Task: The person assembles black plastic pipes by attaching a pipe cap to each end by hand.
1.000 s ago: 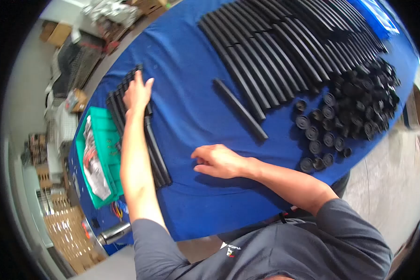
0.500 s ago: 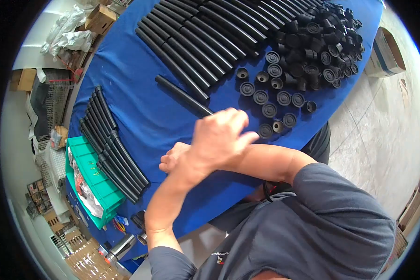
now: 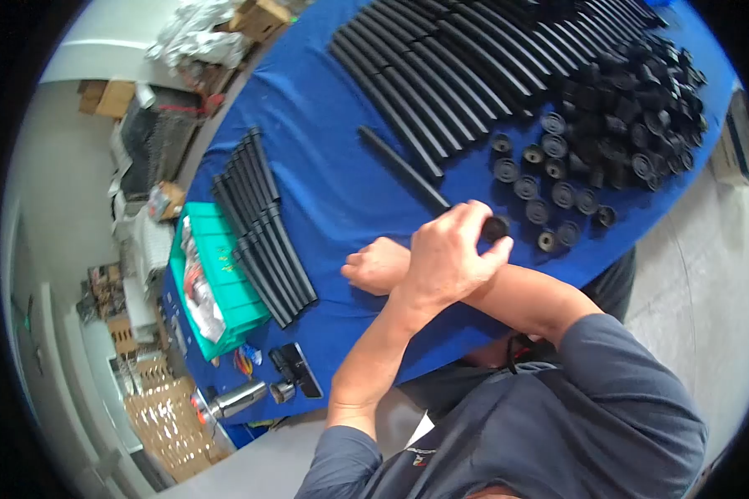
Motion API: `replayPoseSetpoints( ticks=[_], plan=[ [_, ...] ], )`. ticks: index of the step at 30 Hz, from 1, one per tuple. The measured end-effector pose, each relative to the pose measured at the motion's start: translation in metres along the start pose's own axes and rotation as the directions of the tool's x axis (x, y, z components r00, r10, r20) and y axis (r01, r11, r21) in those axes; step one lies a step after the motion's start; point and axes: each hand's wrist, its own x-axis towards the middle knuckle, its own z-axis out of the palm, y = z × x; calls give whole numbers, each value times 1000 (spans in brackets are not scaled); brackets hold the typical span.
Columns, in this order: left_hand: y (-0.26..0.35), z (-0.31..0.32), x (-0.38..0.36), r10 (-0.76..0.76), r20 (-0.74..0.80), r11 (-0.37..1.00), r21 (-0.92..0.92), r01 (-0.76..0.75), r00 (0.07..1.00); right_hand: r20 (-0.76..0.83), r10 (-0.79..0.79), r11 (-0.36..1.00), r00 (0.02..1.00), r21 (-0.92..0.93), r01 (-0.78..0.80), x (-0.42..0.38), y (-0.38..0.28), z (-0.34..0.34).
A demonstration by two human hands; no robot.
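Note:
My forearms cross, the left over the right. My left hand [image 3: 451, 256] pinches a round black cap [image 3: 496, 228] between thumb and fingers, above the near side of the loose caps. Below and left of it, my right hand [image 3: 379, 266] rests on the blue cloth with fingers curled in; whether anything is inside them is hidden. A single black tube [image 3: 404, 169] lies just beyond both hands, its near end close to my left fingers. Several loose caps [image 3: 537, 209] lie to the right, some ridged face up, some hollow side up.
Beyond are rows of black tubes [image 3: 424, 83] and a heap of caps [image 3: 624, 116]. At left lie stacked tubes [image 3: 262, 233] beside a green crate [image 3: 225, 270]. A phone [image 3: 309, 372] and a metal cylinder [image 3: 240, 399] sit at the near left edge.
My left hand was open over the cloth near the caps; it now grips one, lifted from the near end of the group. My right hand stays curled on the cloth. The view has shifted.

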Motion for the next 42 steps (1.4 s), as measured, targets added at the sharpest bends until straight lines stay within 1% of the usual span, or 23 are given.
replayPoseSetpoints(
  ticks=[1, 2, 3, 4, 5, 6, 7, 9, 11, 12, 15, 16, 17, 19, 20, 22, 26, 29, 30, 33, 38, 41, 42],
  plan=[
    [-9, -11, -4, -54, -116, 997, -59, 47, 992, -17, 36, 999, 999, -35, -37, 1, 2, 16],
    [-31, -21, -8, -127, -224, 992, -46, 119, 966, -28, -24, 1000, 999, -9, 24, 0, 10, 28],
    [-48, -34, -11, -270, -290, 963, -79, 258, 918, -39, -74, 997, 997, 12, 75, 0, 15, 29],
    [-71, -49, -15, -332, -337, 941, -55, 334, 881, -48, -120, 992, 992, 30, 121, -1, 21, 29],
    [-101, -60, -20, -348, -363, 920, 45, 389, 864, -58, -168, 984, 984, 44, 171, -1, 25, 27],
    [-127, -67, -26, -265, -392, 907, 208, 365, 881, 190, -45, 999, 981, 27, 41, 4, 6, -15],
    [-141, -73, -27, -342, -377, 889, 166, 427, 861, 65, 7, 996, 998, 86, -12, 3, 2, -12],
    [-170, -75, -29, -415, -331, 859, 166, 485, 848, 143, 3, 999, 990, 34, -8, 5, 0, -21],
    [-182, -69, -29, -436, -299, 832, 225, 507, 849, 146, 15, 999, 989, 49, -22, 6, -1, -24],
    [-182, -69, -27, -365, -307, 848, 280, 450, 879, 147, 22, 998, 989, 56, -30, 6, -2, -25],
    [-168, -75, -29, -437, -250, 791, 350, 502, 864, 148, 29, 998, 989, 51, -37, 6, -2, -26],
    [-153, -80, -28, -394, -261, 771, 429, 471, 881, 129, 17, 999, 991, 45, -23, 6, -1, -22],
    [-137, -81, -23, -341, -323, 785, 419, 457, 883, 111, 21, 998, 994, 59, -27, 6, 0, -18],
    [-127, -73, -13, -266, -347, 897, 253, 363, 899, 78, 25, 996, 997, 79, -31, 6, 1, -15],
    [-116, -66, -6, -290, -317, 932, 119, 342, 903, 32, -29, 998, 999, 63, 27, 4, 8, -6],
    [-123, -47, 9, -297, -178, 953, -1, 302, 938, -61, -142, 989, 988, 26, 144, 3, 22, 15],
    [-148, -33, 35, -332, 25, 933, -138, 332, 943, 9, -11, 999, 1000, 41, 11, 2, 12, -6],
    [-132, -44, 51, -478, 220, 825, -221, 521, 850, 133, 33, 996, 991, 74, -43, 7, 0, -33],
    [-134, -44, 54, -455, 225, 832, -236, 502, 861, 153, 57, 996, 987, 66, -68, 8, -2, -38],
    [-135, -44, 61, -481, 237, 813, -240, 531, 844, 65, 52, 992, 996, 110, -59, 7, 3, -24],
    [-148, -33, 50, -549, 93, 711, -470, 523, 830, 163, 52, 989, 985, 125, -73, 9, 4, -21],
    [-144, -52, 28, -571, -128, 609, -728, 314, 811, 148, 69, 987, 987, 137, -90, 9, 2, -24],
    [-130, -66, 17, -614, -209, 585, -768, 261, 761, 132, 74, 985, 989, 148, -93, 8, 1, -26]
  ],
)
